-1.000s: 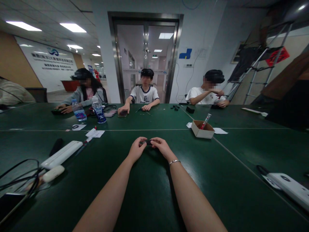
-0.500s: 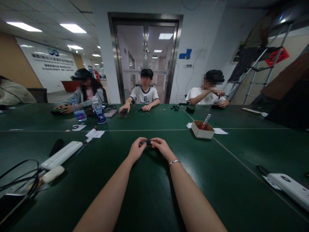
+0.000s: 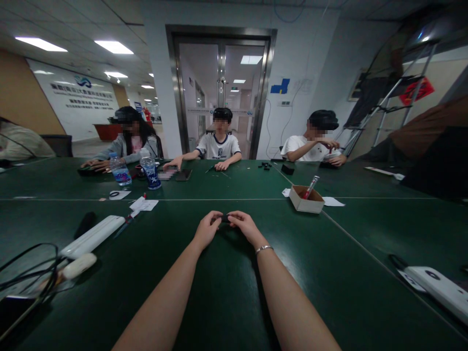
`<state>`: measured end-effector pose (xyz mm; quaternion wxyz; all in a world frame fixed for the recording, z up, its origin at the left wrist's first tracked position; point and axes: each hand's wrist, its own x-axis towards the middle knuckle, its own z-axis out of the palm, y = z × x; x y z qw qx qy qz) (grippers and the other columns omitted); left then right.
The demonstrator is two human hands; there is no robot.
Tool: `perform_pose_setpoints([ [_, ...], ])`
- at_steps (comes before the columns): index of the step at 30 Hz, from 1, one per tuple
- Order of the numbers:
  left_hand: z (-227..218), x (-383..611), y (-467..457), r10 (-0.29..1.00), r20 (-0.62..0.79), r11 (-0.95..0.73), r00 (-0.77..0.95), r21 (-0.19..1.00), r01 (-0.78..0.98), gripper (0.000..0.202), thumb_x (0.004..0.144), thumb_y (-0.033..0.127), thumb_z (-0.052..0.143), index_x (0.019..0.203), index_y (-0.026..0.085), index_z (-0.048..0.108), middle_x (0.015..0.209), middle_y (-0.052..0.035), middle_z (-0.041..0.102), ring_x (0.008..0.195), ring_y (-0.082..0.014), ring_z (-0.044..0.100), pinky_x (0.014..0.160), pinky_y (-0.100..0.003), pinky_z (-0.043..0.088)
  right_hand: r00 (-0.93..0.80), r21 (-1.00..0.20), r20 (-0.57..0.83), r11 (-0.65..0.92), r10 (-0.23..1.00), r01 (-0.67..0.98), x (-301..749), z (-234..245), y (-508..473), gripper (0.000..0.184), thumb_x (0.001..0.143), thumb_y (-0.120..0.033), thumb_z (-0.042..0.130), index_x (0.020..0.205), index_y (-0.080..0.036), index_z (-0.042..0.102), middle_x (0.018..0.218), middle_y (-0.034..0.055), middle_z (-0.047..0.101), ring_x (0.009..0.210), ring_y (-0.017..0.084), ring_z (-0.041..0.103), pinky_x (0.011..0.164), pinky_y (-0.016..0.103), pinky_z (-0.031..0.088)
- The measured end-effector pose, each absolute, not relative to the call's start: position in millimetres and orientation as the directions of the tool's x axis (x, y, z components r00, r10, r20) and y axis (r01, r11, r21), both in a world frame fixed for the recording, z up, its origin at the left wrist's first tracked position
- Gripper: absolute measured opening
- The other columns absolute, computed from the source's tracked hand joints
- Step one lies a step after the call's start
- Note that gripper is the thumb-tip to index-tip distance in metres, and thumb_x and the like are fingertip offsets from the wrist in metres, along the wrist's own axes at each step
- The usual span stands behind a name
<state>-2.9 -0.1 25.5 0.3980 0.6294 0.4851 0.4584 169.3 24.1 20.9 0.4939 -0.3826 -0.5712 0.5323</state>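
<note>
A small black piece (image 3: 224,219) sits between my two hands over the middle of the green table (image 3: 234,292); its exact kind is too small to make out. My left hand (image 3: 207,229) pinches its left end between thumb and fingers. At the right end, my right hand (image 3: 245,226) grips it the same way, a silver bracelet on that wrist. Fingers partly cover the piece, so only its middle shows.
An open cardboard box (image 3: 307,200) with a red-and-clear tube stands ahead to the right. White power strips (image 3: 94,237) and cables lie left, another power strip (image 3: 437,282) right. Two bottles (image 3: 150,170) stand far left. Several people sit across the table.
My hands stay nearly in place, still on the black piece. Across the table, the middle person's hand has moved left, off the phone. The camera view has tilted slightly up.
</note>
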Motion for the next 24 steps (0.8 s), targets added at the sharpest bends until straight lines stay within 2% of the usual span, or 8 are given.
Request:
perform_pose_setpoints([
  [6,22.8,-3.1,0.2,0.978,0.176,-0.200,0.109,0.941,0.274,0.030,0.085,0.038,0.046,0.105,0.020,0.059,0.088,-0.0037,0.061,0.070,-0.0133,0.056,0.063,-0.025,0.047,-0.230,-0.987,0.152,0.134,0.961,-0.091,169.5,22.4,23.0,0.035,0.064,-0.039,0.076,0.088,-0.015,0.068,0.076,0.0033,0.065,0.064,0.014,0.057,0.063,0.026,0.045],
  [11,25.7,-3.7,-0.9,0.975,0.202,-0.220,0.090,0.932,0.287,0.029,0.081,0.030,0.052,0.107,0.020,0.059,0.106,-0.0071,0.059,0.075,-0.0140,0.057,0.066,-0.026,0.048,-0.231,-0.987,0.151,0.134,0.961,-0.088,169.5,23.1,22.5,0.033,0.065,-0.036,0.075,0.088,-0.014,0.068,0.073,0.0027,0.064,0.063,0.013,0.057,0.063,0.026,0.045],
  [16,26.4,-3.2,-0.5,0.973,0.214,-0.230,0.083,0.930,0.288,0.030,0.079,0.026,0.053,0.108,0.019,0.058,0.100,-0.0063,0.060,0.074,-0.0138,0.056,0.067,-0.026,0.048,-0.230,-0.987,0.150,0.130,0.962,-0.099,169.6,21.8,23.8,0.035,0.063,-0.037,0.076,0.088,-0.014,0.068,0.070,0.0023,0.064,0.063,0.014,0.057,0.063,0.026,0.045],
  [20,22.0,-2.1,2.6,0.974,0.209,-0.226,0.091,0.937,0.265,0.028,0.082,0.032,0.049,0.104,0.018,0.059,0.095,-0.0053,0.061,0.070,-0.0129,0.056,0.064,-0.026,0.048,-0.227,-0.986,0.148,0.127,0.962,-0.104,169.5,20.6,25.0,0.036,0.062,-0.038,0.077,0.087,-0.014,0.069,0.070,0.0024,0.064,0.061,0.013,0.057,0.062,0.026,0.044],
  [24,18.8,-3.2,4.5,0.962,0.252,-0.271,0.102,0.917,0.291,0.028,0.083,0.034,0.049,0.104,0.019,0.060,0.106,-0.0073,0.059,0.081,-0.0157,0.058,0.067,-0.027,0.049,-0.229,-0.986,0.151,0.131,0.962,-0.101,169.5,18.9,26.0,0.035,0.062,-0.038,0.077,0.087,-0.015,0.069,0.071,0.0025,0.065,0.063,0.014,0.058,0.062,0.026,0.045],
])
